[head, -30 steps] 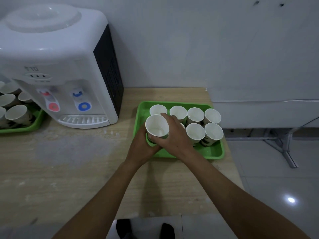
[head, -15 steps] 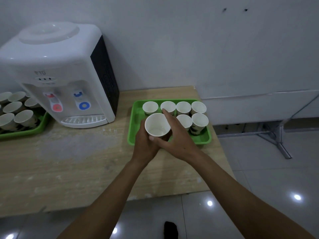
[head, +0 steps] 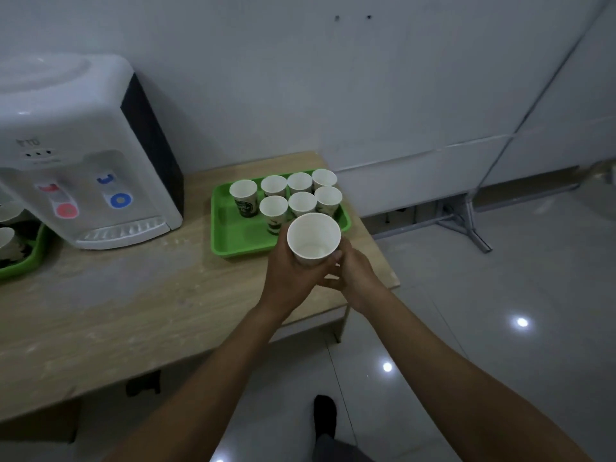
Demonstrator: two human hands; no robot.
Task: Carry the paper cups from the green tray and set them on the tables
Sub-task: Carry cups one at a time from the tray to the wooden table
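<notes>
Left hand (head: pixel 293 278) wraps the cup (head: pixel 313 238) from its left side, fingers curled round the wall. The right hand (head: pixel 356 275) closes in from the right, with its fingers (head: pixel 336 258) curled against the lower part of the cup and tucked toward the left palm. From my feed both hands grip that one cup between them. It is upright with its mouth open to the camera, and the inside is white. I cannot tell whether it holds any liquid. The cup hangs in the air above the near right corner of the tray (head: pixel 233 241) and touches nothing but the hands.

Just beyond it, seven cups (head: pixel 273 206) stand upright on the green tray, four in the far row and three in the near row. They are crowded into the far right part, and the near left part of the tray is bare green. The tray lies at the right end of the wooden tabletop (head: pixel 133 311), close to the far edge.

To the left of the tray stands a white dispenser (head: pixel 83 145) with a red tap and a blue tap over a drip grille. At the left edge of my view a second tray (head: pixel 30 258), also green, holds more cups (head: pixel 5 240).

Both forearms reach in from the near edge. Below them I see glossy floor (head: pixel 466 328) with bright light spots, and one dark foot (head: pixel 325 415).
</notes>
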